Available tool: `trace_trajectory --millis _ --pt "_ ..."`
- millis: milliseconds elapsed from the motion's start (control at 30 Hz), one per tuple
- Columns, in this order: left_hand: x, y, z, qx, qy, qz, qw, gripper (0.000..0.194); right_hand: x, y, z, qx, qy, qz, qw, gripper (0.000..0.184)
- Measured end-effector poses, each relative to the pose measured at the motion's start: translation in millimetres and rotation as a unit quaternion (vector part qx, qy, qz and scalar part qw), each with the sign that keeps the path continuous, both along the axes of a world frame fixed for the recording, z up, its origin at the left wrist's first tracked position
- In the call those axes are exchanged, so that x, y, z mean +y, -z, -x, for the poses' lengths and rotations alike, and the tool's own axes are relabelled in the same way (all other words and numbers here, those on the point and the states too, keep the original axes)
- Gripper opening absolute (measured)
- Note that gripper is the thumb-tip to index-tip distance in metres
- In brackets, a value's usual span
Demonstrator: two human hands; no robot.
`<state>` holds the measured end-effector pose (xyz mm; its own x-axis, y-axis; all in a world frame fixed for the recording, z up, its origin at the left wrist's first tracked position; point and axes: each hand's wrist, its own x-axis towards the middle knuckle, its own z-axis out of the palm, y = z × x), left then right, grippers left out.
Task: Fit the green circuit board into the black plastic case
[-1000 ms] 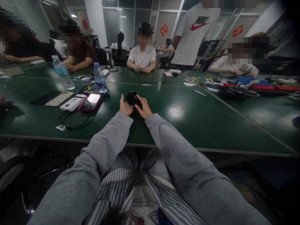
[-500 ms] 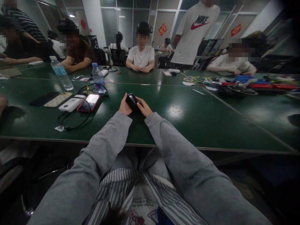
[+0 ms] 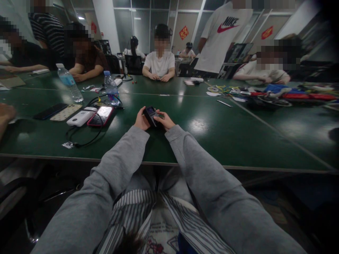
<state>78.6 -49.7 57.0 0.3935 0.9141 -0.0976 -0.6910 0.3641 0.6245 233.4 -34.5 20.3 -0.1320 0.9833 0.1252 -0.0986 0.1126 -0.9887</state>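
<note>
A small black handheld device (image 3: 152, 115) with a little screen at its top and a row of light-marked keys below is held just above the green table. My left hand (image 3: 142, 120) wraps around its left side. My right hand (image 3: 166, 121) grips it from the right, fingers at the far edge and thumb over the keys. Left of my hands lie a phone with a pink-red case (image 3: 101, 115) and lit screen, a white power bank (image 3: 81, 116) with a black cable, a phone in a patterned case (image 3: 65, 112) and a dark phone (image 3: 50, 110).
Two plastic water bottles, one upright (image 3: 110, 88) and one leaning in view (image 3: 69, 84), stand beyond the phones. A pen-like stick (image 3: 224, 103) and a pile of cables and tools (image 3: 275, 95) lie to the right. Other people sit around the table (image 3: 212, 141); a person's hand (image 3: 5, 114) shows far left.
The device has turned in my hands so its keys now face me more. My right thumb has shifted onto the key area. A person's hand at far left has come further into view.
</note>
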Motion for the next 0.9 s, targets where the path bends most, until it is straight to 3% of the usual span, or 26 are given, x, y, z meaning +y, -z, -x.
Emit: trace_trajectory --millis 167,400,567,900 --pt "-2.2 -1.6 -1.7 -0.006 0.015 0.000 1.000 0.060 -2.1 -5.4 -1.3 0.029 -0.009 0.039 0.999 0.079" --pt "-2.5 -1.7 -3.0 -0.009 0.034 0.000 0.999 0.063 -5.2 -8.7 -1.6 0.022 -0.013 0.030 0.999 0.066" --pt "-0.1 0.9 -3.2 -0.008 0.041 -0.006 0.999 0.063 -11.7 -12.4 1.0 0.079 0.003 0.055 0.995 0.064" --pt "-1.1 1.0 -5.5 -0.007 0.044 -0.001 0.999 0.064 -14.1 -14.8 1.6 0.079 0.018 0.035 0.996 0.058"
